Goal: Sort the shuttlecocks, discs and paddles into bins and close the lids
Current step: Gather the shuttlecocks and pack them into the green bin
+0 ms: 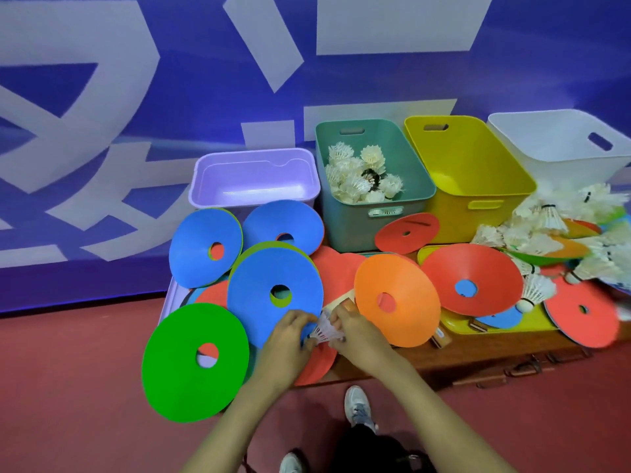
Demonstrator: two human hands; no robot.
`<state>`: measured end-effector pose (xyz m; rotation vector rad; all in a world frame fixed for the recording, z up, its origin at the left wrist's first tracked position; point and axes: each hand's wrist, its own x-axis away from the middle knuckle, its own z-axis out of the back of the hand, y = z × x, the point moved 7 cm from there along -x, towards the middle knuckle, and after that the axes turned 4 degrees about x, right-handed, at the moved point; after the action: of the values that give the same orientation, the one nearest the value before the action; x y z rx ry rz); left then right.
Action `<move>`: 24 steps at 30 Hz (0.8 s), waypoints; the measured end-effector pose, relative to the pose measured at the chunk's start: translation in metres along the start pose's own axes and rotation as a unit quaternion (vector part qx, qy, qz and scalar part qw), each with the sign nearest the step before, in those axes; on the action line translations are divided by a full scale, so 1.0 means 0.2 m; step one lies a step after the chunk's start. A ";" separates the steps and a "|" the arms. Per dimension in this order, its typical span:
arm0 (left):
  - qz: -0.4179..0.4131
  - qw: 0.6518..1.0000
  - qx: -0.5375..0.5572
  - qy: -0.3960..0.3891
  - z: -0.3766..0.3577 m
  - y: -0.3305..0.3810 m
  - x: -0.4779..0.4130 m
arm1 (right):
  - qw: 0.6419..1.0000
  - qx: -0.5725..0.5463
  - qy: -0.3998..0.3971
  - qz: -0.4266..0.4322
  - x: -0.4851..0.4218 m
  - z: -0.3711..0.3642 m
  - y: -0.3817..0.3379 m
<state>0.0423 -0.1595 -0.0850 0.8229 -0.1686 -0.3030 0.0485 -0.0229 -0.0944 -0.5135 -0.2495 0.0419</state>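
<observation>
My left hand and my right hand meet at the table's front edge, both pinching one white shuttlecock between them. Blue discs, a green disc, an orange disc and red discs lie piled around my hands. A green bin at the back holds several shuttlecocks. More loose shuttlecocks lie heaped at the right. Wooden paddle handles poke out under the orange disc.
A lilac bin, a yellow bin and a white bin stand along the back beside the green one. A yellow lid lies under the discs. A blue banner wall rises behind. My shoes show on the red floor.
</observation>
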 end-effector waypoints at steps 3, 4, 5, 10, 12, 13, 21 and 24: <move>-0.006 1.000 -0.011 -0.010 -0.04 0.01 0.01 | 0.999 0.005 0.034 0.004 0.00 -0.03 0.01; -0.007 1.000 -0.013 -0.016 -0.05 0.01 0.01 | 0.999 0.001 0.047 0.005 0.01 -0.03 0.01; -0.010 1.000 -0.015 -0.021 -0.07 0.02 0.00 | 0.998 -0.006 0.057 0.005 0.02 -0.01 0.01; -0.088 0.996 0.011 -0.023 -0.05 0.13 -0.05 | 0.989 -0.096 0.110 0.033 0.08 0.24 -0.03; -0.117 0.991 0.062 -0.020 -0.01 0.21 -0.08 | 0.984 -0.120 0.123 0.052 0.09 0.37 -0.05; -0.127 0.988 0.084 -0.010 0.02 0.26 -0.10 | 0.982 -0.128 0.127 0.060 0.09 0.43 -0.06; -0.142 0.986 0.077 0.036 0.24 0.62 -0.59 | 0.957 -0.128 0.234 0.115 -0.12 0.98 -0.09; -0.120 0.988 0.038 0.093 0.28 0.76 -0.91 | 0.953 -0.066 0.279 0.099 -0.33 1.22 0.00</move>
<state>-0.1139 -0.0402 0.0601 0.9441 0.0962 -0.4455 -0.0752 0.0879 0.0963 -0.6607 0.3565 0.0735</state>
